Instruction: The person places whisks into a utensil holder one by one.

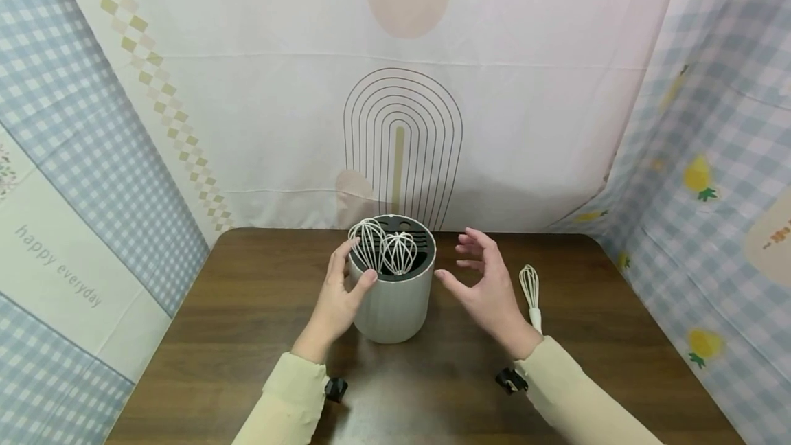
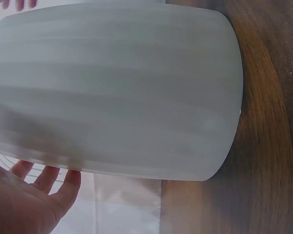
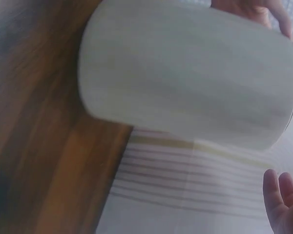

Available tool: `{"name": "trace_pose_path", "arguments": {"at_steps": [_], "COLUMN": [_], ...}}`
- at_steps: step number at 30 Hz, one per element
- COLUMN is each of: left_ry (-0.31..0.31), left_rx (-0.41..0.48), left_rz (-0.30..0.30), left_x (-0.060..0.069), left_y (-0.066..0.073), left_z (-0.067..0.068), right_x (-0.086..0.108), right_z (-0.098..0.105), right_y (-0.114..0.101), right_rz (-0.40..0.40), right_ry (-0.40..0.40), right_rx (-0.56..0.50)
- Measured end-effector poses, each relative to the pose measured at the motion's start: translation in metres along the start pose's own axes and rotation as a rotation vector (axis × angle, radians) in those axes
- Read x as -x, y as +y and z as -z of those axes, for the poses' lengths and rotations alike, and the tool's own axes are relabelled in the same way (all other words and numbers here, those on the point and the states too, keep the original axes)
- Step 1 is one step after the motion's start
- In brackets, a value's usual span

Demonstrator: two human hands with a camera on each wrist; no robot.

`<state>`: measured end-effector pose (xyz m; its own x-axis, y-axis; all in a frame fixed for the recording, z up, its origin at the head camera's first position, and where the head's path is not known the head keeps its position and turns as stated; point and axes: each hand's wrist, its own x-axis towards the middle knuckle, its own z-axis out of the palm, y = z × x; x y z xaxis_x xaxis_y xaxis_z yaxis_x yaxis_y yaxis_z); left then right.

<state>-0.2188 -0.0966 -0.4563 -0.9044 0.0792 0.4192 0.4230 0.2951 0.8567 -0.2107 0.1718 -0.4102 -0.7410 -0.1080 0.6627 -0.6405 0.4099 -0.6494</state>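
Note:
A pale grey ribbed holder point(image 1: 392, 311) with a dark slotted top stands upright on the table. Two whisks, one point(image 1: 367, 242) at the left and another point(image 1: 400, 253) beside it, have their wire ends above its top. The left hand point(image 1: 336, 294) rests on the holder's left side near the rim, fingers along the wall point(image 2: 112, 97) in the left wrist view. To the right of the holder, the right hand point(image 1: 488, 287) is held apart from it with fingers spread and nothing in them; its fingers point(image 3: 279, 195) show at the lower right of the right wrist view.
A third, smaller whisk point(image 1: 531, 294) lies on the brown wooden table point(image 1: 247, 335), just right of the right hand and partly behind its wrist. A white patterned cloth point(image 1: 278, 122) hangs behind the table, with blue checked cloths point(image 1: 729, 108) at the sides.

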Motion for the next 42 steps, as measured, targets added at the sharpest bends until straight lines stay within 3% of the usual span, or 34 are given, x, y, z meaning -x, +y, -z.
{"name": "trace_pose_path", "arguments": {"at_steps": [8, 15, 22, 25, 32, 42], "left_ry": [0.000, -0.003, 0.000, 0.004, -0.014, -0.021], "left_rx": [0.001, -0.002, -0.001, 0.011, 0.030, 0.026], "left_rz": [0.007, -0.013, -0.009, -0.001, 0.029, 0.023], "left_x": [0.001, 0.001, 0.001, 0.002, 0.009, 0.008], "left_y": [0.001, 0.003, 0.003, 0.010, 0.047, 0.049], "left_z": [0.001, 0.000, -0.002, -0.001, 0.007, 0.008], "right_x": [0.014, 0.031, 0.053, 0.062, 0.079, 0.090], "right_z": [0.016, 0.038, 0.065, 0.075, 0.094, 0.104], "right_y": [0.023, 0.046, 0.068, 0.076, 0.091, 0.099], "right_rz": [-0.072, -0.157, -0.307, -0.386, -0.575, -0.743], "right_ry": [0.020, -0.010, -0.034, -0.045, -0.094, -0.137], "right_rx": [0.058, 0.190, 0.342, 0.377, 0.390, 0.406]}}
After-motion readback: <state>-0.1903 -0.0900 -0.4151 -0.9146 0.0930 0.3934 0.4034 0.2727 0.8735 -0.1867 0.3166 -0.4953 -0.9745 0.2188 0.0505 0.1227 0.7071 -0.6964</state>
